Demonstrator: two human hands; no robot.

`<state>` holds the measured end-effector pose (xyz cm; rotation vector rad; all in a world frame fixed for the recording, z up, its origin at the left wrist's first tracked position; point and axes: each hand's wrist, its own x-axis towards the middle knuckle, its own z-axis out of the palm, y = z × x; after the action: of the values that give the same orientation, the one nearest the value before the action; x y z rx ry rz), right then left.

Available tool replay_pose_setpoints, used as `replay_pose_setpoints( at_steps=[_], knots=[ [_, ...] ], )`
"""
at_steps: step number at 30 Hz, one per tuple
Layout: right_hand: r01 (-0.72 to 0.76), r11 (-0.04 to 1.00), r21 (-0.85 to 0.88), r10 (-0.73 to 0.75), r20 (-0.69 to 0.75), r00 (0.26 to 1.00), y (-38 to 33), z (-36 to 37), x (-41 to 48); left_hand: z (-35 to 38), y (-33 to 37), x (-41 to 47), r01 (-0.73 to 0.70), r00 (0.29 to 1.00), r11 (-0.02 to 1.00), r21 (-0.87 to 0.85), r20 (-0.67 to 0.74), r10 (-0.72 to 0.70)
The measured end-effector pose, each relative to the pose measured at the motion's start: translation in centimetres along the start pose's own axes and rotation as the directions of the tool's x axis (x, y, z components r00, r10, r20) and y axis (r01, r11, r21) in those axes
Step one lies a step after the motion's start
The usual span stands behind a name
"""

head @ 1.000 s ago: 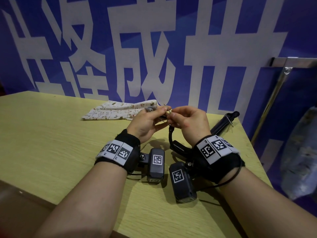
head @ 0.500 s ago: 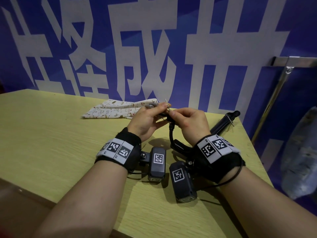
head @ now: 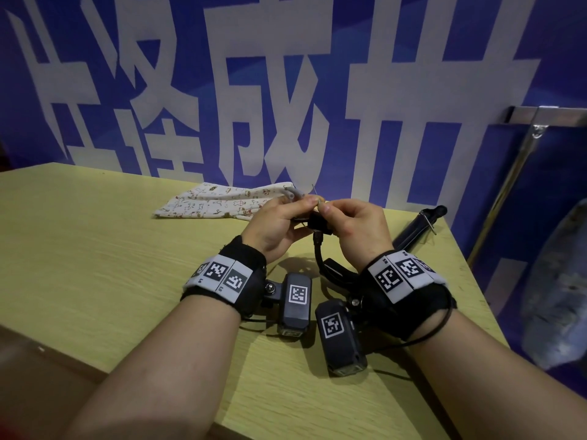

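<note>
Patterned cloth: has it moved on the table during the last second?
No. The patterned cloth keeps its place against the far edge of the table.

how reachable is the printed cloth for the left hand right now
Probably yes: the cloth lies on the table just beyond the left hand, nothing between, though that hand is pinching a needle.

Patterned cloth (head: pixel 222 201) on yellow table (head: pixel 95 249), black rod (head: pixel 416 230) near its right edge

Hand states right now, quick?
Left hand: closed, pinching a thin needle.
Right hand: fingertips pinched beside the needle; what they hold cannot be told.
</note>
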<state>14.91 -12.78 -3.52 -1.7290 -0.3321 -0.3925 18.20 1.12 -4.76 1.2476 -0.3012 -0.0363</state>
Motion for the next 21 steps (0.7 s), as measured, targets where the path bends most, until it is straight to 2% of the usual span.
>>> replay_pose_setpoints(
  at_steps=[4, 8, 12, 16, 18, 21],
  knots=[
    [-0.094, 0.994, -0.053, 0.093, -0.027, 0.995, 0.8, -0.8, 0.7, 0.0, 0.2, 0.2, 0.009, 0.992, 0.998, -0.058, -0.124, -0.016],
    [-0.27, 0.96, -0.076, 0.255, -0.159, 0.954, 2.0, -2.4, 2.0, -0.5, 0.3, 0.5, 0.022, 0.956, 0.988, -0.155, -0.287, -0.067],
    [-0.273, 0.957, -0.102, 0.234, -0.292, 0.928, 2.5, -4.1, 2.4, -1.1, 0.3, 0.6, 0.03, 0.914, 0.987, -0.156, -0.396, -0.09],
    [-0.401, 0.9, -0.17, 0.327, -0.344, 0.88, 3.2, -4.3, 2.9, -1.9, 0.2, 0.8, 0.047, 0.854, 0.992, -0.119, -0.51, -0.102],
    [-0.415, 0.89, -0.188, 0.313, -0.408, 0.857, 3.4, -4.2, 3.1, -2.1, 0.0, 0.9, 0.081, 0.832, 0.992, -0.094, -0.541, -0.119],
    [-0.484, 0.861, -0.156, 0.337, -0.537, 0.773, 3.7, -4.9, 3.1, -2.4, -0.2, 0.9, 0.115, 0.814, 0.992, -0.05, -0.568, -0.123]
  ],
)
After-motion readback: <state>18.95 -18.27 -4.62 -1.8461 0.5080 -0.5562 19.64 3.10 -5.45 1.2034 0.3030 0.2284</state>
